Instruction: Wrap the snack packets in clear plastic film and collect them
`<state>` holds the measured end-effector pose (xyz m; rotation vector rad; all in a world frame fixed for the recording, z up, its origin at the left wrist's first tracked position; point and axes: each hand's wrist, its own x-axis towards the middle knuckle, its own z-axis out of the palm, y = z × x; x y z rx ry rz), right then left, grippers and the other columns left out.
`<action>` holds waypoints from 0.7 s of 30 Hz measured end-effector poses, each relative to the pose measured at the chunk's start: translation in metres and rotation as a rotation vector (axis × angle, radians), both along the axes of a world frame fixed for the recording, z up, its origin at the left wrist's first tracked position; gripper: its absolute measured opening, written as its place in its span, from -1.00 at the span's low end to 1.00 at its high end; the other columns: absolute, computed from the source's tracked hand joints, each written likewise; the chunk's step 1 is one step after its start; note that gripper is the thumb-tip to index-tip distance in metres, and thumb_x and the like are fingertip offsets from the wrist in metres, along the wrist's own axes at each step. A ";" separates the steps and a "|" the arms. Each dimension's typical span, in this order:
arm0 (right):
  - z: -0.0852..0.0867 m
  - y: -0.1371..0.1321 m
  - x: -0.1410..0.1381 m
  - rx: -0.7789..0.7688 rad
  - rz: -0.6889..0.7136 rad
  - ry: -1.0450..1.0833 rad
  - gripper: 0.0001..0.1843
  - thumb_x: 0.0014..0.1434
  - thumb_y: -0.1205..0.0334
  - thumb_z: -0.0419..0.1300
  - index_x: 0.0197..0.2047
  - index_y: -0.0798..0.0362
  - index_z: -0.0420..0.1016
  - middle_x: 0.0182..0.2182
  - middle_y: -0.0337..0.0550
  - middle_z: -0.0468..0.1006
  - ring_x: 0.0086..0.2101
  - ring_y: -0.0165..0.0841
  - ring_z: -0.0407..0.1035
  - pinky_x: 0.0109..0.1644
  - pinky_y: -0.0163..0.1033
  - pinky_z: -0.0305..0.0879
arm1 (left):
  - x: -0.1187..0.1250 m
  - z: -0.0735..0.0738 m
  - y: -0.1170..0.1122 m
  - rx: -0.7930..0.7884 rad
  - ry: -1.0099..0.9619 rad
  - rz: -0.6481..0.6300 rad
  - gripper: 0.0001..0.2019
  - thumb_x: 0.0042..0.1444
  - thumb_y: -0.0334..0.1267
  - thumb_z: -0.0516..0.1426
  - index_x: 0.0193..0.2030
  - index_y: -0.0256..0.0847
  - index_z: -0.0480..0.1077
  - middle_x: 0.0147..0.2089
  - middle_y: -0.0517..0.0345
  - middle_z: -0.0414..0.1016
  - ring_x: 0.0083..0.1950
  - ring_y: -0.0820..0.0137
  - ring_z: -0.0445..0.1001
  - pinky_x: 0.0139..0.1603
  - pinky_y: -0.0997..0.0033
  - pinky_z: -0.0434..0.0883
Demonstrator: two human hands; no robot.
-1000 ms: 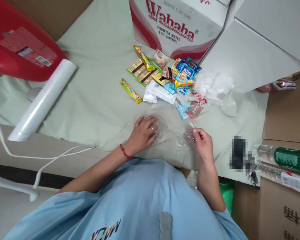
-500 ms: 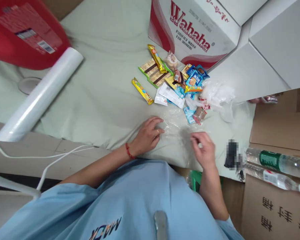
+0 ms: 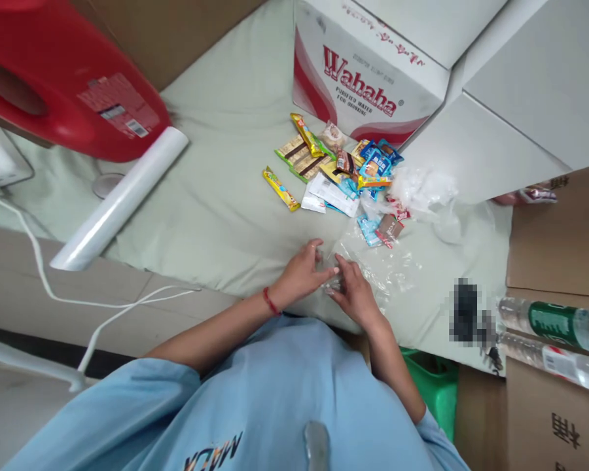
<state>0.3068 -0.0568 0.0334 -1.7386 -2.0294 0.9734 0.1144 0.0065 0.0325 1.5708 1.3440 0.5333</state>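
Note:
A clear plastic bag (image 3: 390, 268) lies crumpled on the pale green cloth, its left end gathered between my two hands. My left hand (image 3: 302, 276), with a red bracelet at the wrist, has curled fingers, and its thumb reaches to the plastic. Close beside it, my right hand (image 3: 357, 293) pinches the same end of the bag between thumb and fingers. Just beyond the bag are a brown-and-red packet (image 3: 389, 227) and a light blue packet (image 3: 370, 230). A pile of small wrapped snacks (image 3: 331, 186) lies farther back, with a yellow snack stick (image 3: 281, 190) apart on its left.
A Wahaha carton (image 3: 358, 85) stands behind the snacks. White crumpled plastic (image 3: 425, 190) sits right of them. On the left are a roll of plastic film (image 3: 120, 199) and a red jug (image 3: 78, 85). Plastic bottles (image 3: 554, 324) lie at the right; a green bin (image 3: 436, 386) is below.
My right hand has moved left to meet my left hand at the bag's end. The bag now spreads out to the right of my hands. The view has shifted slightly.

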 end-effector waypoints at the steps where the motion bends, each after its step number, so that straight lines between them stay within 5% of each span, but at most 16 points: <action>1: -0.001 -0.002 0.001 0.011 -0.002 0.025 -0.10 0.26 0.27 0.30 0.57 -0.14 0.04 0.19 0.08 0.39 0.00 -0.12 0.47 0.04 0.04 0.53 | 0.003 0.000 0.003 -0.067 -0.051 0.044 -0.28 0.08 -0.01 0.33 0.31 -0.27 0.27 -0.12 0.04 0.57 -0.20 0.27 0.55 -0.18 0.26 0.48; 5: -0.009 -0.009 0.007 0.084 -0.006 0.107 -0.25 0.32 0.20 0.27 0.51 -0.14 0.17 0.32 0.09 0.31 0.15 -0.10 0.42 0.11 0.03 0.53 | 0.000 -0.001 0.010 -0.282 -0.217 0.096 -0.47 -0.01 -0.04 0.34 0.06 -0.23 0.41 -0.44 0.32 0.43 -0.43 0.40 0.43 -0.37 0.39 0.35; 9: -0.013 -0.011 0.003 0.114 0.035 0.042 -0.32 0.36 0.11 0.25 0.49 -0.12 0.25 0.46 0.10 0.19 0.25 -0.04 0.38 0.19 0.07 0.50 | -0.022 -0.003 0.010 -0.305 -0.228 0.236 -0.61 -0.09 -0.01 0.35 -0.21 -0.20 0.44 -0.51 0.36 0.34 -0.52 0.48 0.29 -0.46 0.45 0.23; 12: -0.007 -0.009 -0.005 0.072 0.100 -0.098 -0.32 0.38 0.10 0.23 0.51 -0.09 0.24 0.52 0.11 0.09 0.21 -0.01 0.44 0.15 0.08 0.52 | -0.040 0.005 0.003 -0.205 -0.122 0.436 -0.59 -0.08 0.01 0.34 -0.18 -0.20 0.44 -0.45 0.31 0.40 -0.46 0.46 0.33 -0.42 0.45 0.27; 15: 0.002 -0.003 -0.011 0.035 0.186 -0.214 -0.31 0.39 0.14 0.21 0.53 -0.11 0.20 0.56 0.06 0.01 0.20 -0.01 0.45 0.10 0.05 0.54 | -0.041 0.029 -0.012 0.027 0.005 0.553 -0.67 0.07 -0.02 0.26 -0.13 -0.19 0.46 -0.33 0.22 0.48 -0.32 0.41 0.42 -0.28 0.42 0.36; 18: 0.005 0.002 -0.014 0.058 0.270 -0.239 -0.33 0.39 0.13 0.22 0.51 -0.12 0.23 0.56 0.04 0.00 0.16 -0.04 0.49 0.08 0.02 0.54 | -0.018 0.062 -0.028 0.147 0.052 0.324 -0.79 0.25 -0.11 0.14 -0.13 -0.17 0.51 -0.28 0.17 0.53 -0.30 0.40 0.44 -0.27 0.40 0.38; 21: -0.001 0.003 -0.017 0.109 0.309 -0.190 -0.48 0.43 0.21 0.16 0.41 0.00 0.39 0.43 0.06 0.33 0.10 -0.13 0.53 0.11 -0.09 0.51 | 0.017 0.086 -0.034 0.305 0.147 -0.140 -0.78 0.27 -0.34 0.06 -0.15 -0.15 0.56 -0.14 0.08 0.60 -0.10 0.31 0.51 -0.04 0.28 0.46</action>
